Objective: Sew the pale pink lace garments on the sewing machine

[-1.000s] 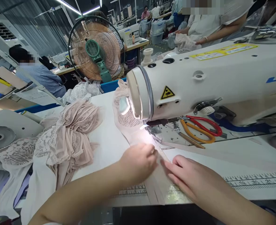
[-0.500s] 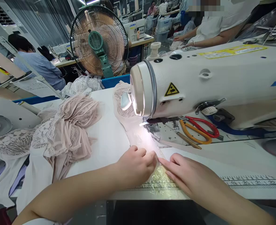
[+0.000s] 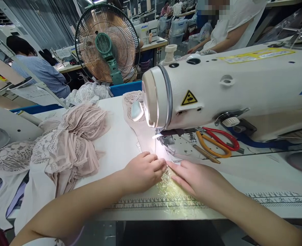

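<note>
A pale pink fabric piece with lace (image 3: 143, 133) lies under the needle area of the white sewing machine (image 3: 204, 89). My left hand (image 3: 144, 172) is closed on the near end of this fabric, fingers curled. Beside it, my right hand (image 3: 194, 177) rests with extended fingers, its index fingertip meeting the left fingers at the fabric's edge. Below the hands, a patch of shiny yellowish clear material (image 3: 175, 194) covers part of the ruler strip (image 3: 130, 205) on the table.
Heaped pink lace pieces (image 3: 74, 143) lie at the left. Red-handled scissors (image 3: 224, 136), an orange-handled tool (image 3: 212, 145) and a wooden-handled tool (image 3: 206, 154) rest by the machine. A large fan (image 3: 107, 44) stands behind. A person in stripes (image 3: 40, 73) sits at the back left.
Both hands have moved a little away from me and to the left, toward the needle, with the fabric's near end. More of the yellowish material and ruler shows.
</note>
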{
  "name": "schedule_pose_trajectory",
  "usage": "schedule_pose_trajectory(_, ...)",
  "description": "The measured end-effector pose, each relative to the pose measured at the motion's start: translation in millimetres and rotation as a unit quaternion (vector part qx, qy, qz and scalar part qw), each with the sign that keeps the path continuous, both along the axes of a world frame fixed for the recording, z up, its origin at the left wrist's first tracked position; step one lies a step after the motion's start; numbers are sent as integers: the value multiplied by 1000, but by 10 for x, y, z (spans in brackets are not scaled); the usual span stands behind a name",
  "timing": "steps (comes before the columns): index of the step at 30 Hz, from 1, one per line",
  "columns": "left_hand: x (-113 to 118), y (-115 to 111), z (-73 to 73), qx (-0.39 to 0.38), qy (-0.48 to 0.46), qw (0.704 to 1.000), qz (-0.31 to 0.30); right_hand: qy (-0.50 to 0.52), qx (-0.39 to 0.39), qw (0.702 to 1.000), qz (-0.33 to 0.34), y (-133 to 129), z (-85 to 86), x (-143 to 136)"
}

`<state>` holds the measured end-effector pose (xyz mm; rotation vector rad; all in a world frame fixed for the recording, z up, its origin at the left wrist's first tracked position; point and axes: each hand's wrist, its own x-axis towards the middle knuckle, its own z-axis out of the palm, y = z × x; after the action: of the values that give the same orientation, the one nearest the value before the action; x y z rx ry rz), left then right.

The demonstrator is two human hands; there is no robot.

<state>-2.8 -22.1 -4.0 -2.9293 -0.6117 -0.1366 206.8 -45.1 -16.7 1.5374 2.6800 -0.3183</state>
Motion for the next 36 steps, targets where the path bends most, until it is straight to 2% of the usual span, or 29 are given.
schedule_pose_trajectory(6, -27, 130, -51, 25, -2, 1000, 13, -10, -3, 1000, -16, 112, 59, -78)
schedule_pose_trajectory(11, -63, 256, -92, 27, -6, 1000, 13, -60, -18, 998, -23, 190, 102, -164)
schedule_pose_trajectory(18, -106, 428, -92, 62, 2, 998, 0, -106, -51, 992, -55, 267, 212, -323)
schedule_pose_trajectory(26, -137, 585, -69, 107, 16, 994, -3, -99, -52, 991, -71, 283, 289, -448)
schedule_pose_trajectory(31, -143, 652, -56, 102, 51, 993, 28, -89, -13, 994, -66, 199, 193, -424)
schedule_pose_trajectory(36, -153, 679, -56, 103, 57, 989, 89, -42, 120, 990, -56, 4, -92, -329)
